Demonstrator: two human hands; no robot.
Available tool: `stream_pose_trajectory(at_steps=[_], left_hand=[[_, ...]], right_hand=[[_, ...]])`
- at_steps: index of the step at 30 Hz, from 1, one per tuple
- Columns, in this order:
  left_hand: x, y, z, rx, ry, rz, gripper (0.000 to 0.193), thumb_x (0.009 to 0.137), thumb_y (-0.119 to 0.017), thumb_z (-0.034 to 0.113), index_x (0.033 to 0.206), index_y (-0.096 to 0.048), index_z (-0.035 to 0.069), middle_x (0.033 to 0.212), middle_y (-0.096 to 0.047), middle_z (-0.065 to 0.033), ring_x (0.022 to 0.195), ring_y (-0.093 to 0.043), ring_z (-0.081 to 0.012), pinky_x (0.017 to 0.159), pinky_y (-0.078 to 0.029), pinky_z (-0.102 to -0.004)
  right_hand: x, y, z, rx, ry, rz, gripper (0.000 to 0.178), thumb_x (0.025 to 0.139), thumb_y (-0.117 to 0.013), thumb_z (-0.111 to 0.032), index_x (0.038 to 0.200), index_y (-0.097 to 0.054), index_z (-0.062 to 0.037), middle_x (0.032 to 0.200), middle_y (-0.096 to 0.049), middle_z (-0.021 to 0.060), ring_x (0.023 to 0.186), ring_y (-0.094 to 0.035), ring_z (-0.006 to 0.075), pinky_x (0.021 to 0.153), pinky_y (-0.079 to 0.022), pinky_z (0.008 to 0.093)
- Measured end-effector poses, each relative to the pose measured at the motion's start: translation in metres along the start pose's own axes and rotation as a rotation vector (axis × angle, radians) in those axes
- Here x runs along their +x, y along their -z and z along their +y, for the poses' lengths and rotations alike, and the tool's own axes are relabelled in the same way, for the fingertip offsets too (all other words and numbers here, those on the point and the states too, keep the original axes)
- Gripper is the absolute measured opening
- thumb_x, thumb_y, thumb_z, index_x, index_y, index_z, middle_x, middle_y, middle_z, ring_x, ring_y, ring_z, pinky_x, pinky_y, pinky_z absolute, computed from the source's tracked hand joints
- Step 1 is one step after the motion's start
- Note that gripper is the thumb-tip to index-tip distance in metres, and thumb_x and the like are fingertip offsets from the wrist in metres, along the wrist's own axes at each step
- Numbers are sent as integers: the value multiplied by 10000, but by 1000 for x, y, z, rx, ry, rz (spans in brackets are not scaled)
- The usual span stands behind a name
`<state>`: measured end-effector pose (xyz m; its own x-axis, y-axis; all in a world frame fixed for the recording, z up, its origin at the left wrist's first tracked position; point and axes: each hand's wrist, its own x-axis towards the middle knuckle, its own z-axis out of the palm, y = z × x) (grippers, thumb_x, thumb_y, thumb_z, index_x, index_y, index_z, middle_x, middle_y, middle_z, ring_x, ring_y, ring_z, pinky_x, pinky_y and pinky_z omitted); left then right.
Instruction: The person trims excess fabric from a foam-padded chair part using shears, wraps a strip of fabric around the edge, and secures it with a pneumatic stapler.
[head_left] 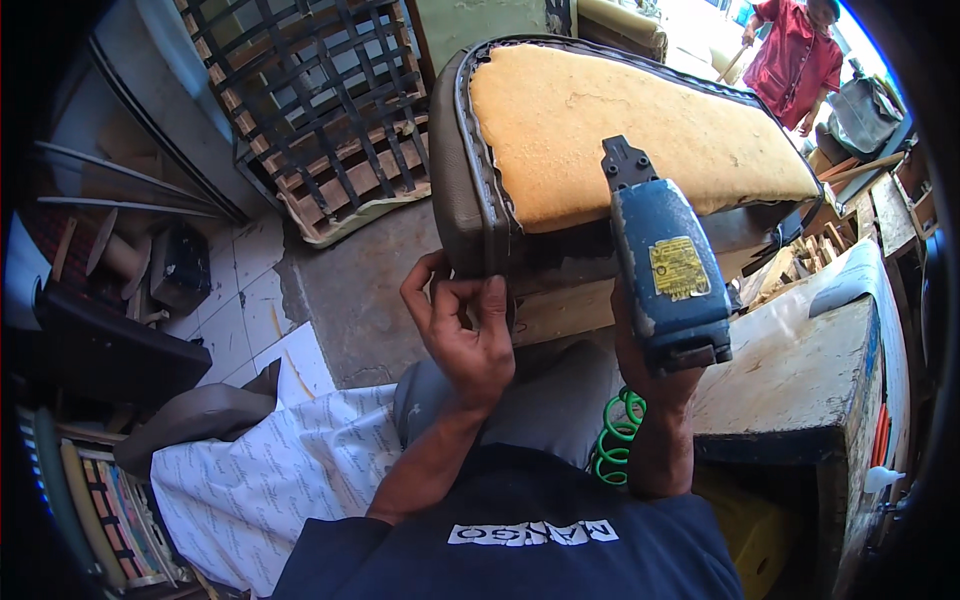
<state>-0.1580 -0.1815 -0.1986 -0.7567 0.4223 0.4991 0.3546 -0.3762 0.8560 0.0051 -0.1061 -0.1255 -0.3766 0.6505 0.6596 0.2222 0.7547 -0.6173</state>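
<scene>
In front of me stands an upholstered seat or backrest with yellow-orange foam (pixel 620 130) facing up and brown leather-like cover (pixel 455 190) wrapped round its side. A dark piped edge runs along its rim. My left hand (pixel 465 335) is closed at the cover's lower near corner, thumb and fingers pinching the hanging edge. My right hand (pixel 678 387) grips a worn blue staple gun (pixel 672 235) with a yellow label. The gun's black nose overlaps the foam's near edge in view; whether it touches cannot be seen. The gun hides most of the right fingers.
A webbed wooden frame (pixel 330 120) leans at the back left. A worn worktable (pixel 800 370) stands at my right, with wood scraps (pixel 790 268) beyond. A green coiled hose (pixel 612 435) hangs below the gun. White printed sheeting (pixel 270 480) lies left. A person in red (pixel 795 55) stands far right.
</scene>
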Motion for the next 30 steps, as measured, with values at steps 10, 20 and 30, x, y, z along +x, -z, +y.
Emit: stream_pose_trajectory(at_steps=[10, 20, 30], left_hand=[[-2, 2, -13, -12, -60, -41, 232, 909, -769, 128, 798, -600, 15, 1258, -480, -184, 1149, -554, -293, 963, -465, -389], [8, 14, -20, 116, -209, -84, 261, 877, -809, 118, 785, -588, 15, 1226, -508, -185, 1115, -582, -310, 912, -490, -400], [15, 25, -37, 76, -164, -223, 226, 880, -772, 47, 807, -563, 3, 1338, -506, -183, 1025, -598, -218, 799, -496, -327]], right_hand=[[-13, 1, -20, -285, 397, -223, 426, 799, -732, -133, 1188, -677, 33, 617, -560, 47, 537, -607, 197, 527, -430, 357], [-40, -1, -11, -381, 368, -312, 486, 770, -741, -137, 1223, -657, 17, 614, -558, 44, 542, -607, 216, 560, -453, 361], [-35, -3, -20, -438, 402, -338, 440, 769, -738, -137, 1190, -664, -30, 615, -552, 31, 541, -601, 207, 567, -437, 353]])
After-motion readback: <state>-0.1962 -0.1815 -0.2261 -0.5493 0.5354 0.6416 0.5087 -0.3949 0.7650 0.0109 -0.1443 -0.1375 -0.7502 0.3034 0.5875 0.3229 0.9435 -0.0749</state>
